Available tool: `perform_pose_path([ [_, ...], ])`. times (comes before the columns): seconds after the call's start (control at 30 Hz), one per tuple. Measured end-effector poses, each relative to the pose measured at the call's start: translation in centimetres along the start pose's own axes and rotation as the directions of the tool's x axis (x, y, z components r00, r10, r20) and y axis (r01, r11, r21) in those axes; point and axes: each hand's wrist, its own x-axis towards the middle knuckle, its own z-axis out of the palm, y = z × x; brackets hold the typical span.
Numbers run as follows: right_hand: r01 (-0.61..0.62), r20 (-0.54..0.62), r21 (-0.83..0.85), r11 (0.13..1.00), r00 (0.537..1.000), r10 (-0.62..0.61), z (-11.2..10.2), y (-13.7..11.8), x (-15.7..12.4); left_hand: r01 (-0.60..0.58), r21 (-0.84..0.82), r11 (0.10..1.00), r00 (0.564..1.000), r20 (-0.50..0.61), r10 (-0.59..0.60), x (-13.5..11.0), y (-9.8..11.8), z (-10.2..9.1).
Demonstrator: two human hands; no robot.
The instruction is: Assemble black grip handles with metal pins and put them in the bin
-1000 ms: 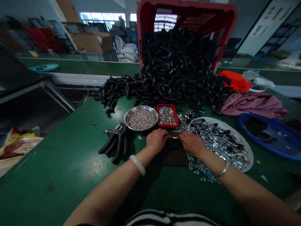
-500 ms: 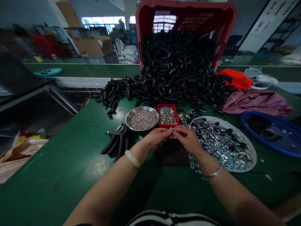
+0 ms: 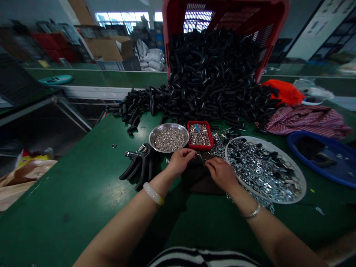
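My left hand [image 3: 180, 161] rests over the near edge of a dark pad [image 3: 201, 181], its fingertips pinched on a small metal part [image 3: 199, 157]. My right hand [image 3: 221, 174] lies on the pad, curled, and whatever its fingers may hold is hidden. Just beyond my hands stand a red tray [image 3: 200, 135] of metal pins and a steel bowl [image 3: 169, 139] of small silver parts. To the right is a white plate [image 3: 264, 170] heaped with steel washers and black pieces. Left of my left hand lie black plastic hand grips [image 3: 140, 165].
A tipped red plastic crate [image 3: 222, 15] spills a large heap of black plastic parts [image 3: 214, 78] onto the green workbench [image 3: 83, 200]. A plaid cloth [image 3: 307, 120], orange cloth [image 3: 282, 92] and blue tray [image 3: 319, 157] lie right. The bench edge runs along the left.
My hands have drawn apart; their fingertips met above the pad half a second ago. My right hand has dropped lower onto the pad. The head view has shifted slightly.
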Motion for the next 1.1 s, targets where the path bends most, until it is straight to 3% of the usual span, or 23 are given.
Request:
perform_pose_path([
  [0.27,0.035,-0.057,-0.021,0.999,0.998,-0.036,0.7,0.1,-0.2,-0.040,0.101,0.994,0.999,-0.030,0.044,-0.7,0.0,-0.1],
  [0.4,0.023,-0.041,-0.101,0.995,0.999,-0.027,0.5,-0.3,-0.2,-0.012,0.059,0.998,1.000,-0.010,0.012,-0.8,0.1,-0.1],
  [0.53,0.044,0.033,-0.288,0.957,0.999,-0.036,-0.2,-1.3,0.0,-0.016,0.092,0.996,1.000,0.008,0.015,-0.7,-0.1,-0.3],
  [0.7,0.161,0.160,-0.475,0.865,0.983,-0.095,-0.8,-2.8,0.2,-0.060,0.288,0.956,0.993,-0.078,0.085,-0.6,-0.6,-0.7],
  [0.87,0.214,0.174,-0.480,0.851,0.974,-0.147,-0.6,-2.8,-0.7,-0.147,0.620,0.771,0.982,-0.002,0.189,-1.0,-0.1,-0.3],
  [1.1,0.229,-0.036,-0.206,0.951,0.970,-0.241,0.5,-0.4,-2.6,-0.361,0.845,0.396,0.924,0.264,0.278,-0.6,0.3,1.4],
])
